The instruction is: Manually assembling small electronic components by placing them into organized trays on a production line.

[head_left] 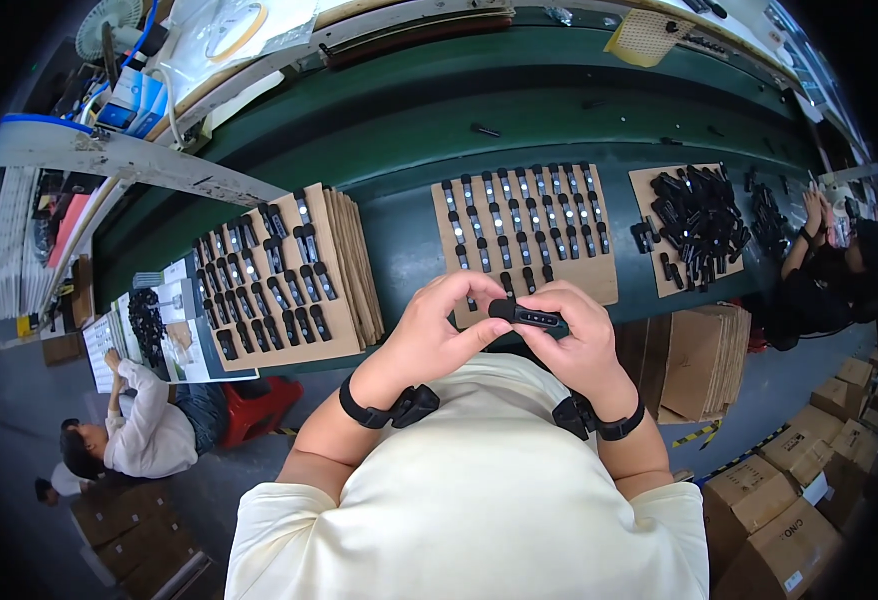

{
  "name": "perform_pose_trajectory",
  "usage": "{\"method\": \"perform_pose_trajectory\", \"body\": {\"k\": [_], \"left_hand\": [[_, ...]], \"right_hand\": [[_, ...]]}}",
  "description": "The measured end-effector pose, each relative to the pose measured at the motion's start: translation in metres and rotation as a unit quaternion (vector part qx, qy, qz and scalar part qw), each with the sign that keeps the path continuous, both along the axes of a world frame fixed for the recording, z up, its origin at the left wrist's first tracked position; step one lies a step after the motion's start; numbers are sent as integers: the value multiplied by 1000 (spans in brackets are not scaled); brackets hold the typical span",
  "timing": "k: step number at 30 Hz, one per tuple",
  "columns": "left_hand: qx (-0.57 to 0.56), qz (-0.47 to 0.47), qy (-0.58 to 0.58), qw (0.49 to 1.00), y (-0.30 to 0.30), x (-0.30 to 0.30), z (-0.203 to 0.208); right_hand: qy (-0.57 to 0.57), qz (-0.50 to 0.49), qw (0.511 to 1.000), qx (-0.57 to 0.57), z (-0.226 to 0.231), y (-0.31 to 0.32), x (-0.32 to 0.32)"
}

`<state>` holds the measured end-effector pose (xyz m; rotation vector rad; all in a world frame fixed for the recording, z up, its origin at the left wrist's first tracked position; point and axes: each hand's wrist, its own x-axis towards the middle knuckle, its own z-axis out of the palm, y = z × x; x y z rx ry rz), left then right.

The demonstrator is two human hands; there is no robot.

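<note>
Both hands are raised in front of the chest, over the near edge of the green workbench (399, 200), and they meet at one small black microphone (539, 319). The left forearm comes up from the lower left, the right one from the lower right, with both elbows bent. The left hand (444, 325) is curved like a ring: its thumb is stretched out below, its index finger is arched above, and the tips are pinching the dark cap (503, 309) of the microphone. The right hand (577, 335) is gripping the body between its thumb and bent fingers, with the panel turned upward. Each wrist carries a black strap (619, 427). The microphone is held above the near edge of the middle cardboard sheet (594, 280), on which similar microphones (504, 215) stand in rows.
</note>
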<state>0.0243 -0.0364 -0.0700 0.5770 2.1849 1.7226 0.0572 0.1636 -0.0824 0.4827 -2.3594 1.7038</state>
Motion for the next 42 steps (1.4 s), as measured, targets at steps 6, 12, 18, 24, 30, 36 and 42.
{"method": "perform_pose_trajectory", "body": {"k": [6,12,18,24,30,36,42], "left_hand": [[-33,-22,52,998,3,-2,-9],[-52,-52,135,988,15,-12,-17],[-118,-7,106,987,12,-16,-43],[-157,39,60,985,-9,-19,-68],[-168,83,42,981,-18,-26,-85],[-160,97,13,982,-19,-47,-105],[-176,133,16,975,-19,-93,-134]], "right_hand": [[-108,-2,994,-3,9,2,4],[-136,6,990,44,-13,19,4],[-218,-105,957,159,-113,59,-1],[-418,-165,846,286,-196,89,-10],[-433,-184,826,310,-229,88,-24],[-438,-181,823,314,-227,90,-36],[-390,-164,854,303,-208,107,-59]]}}
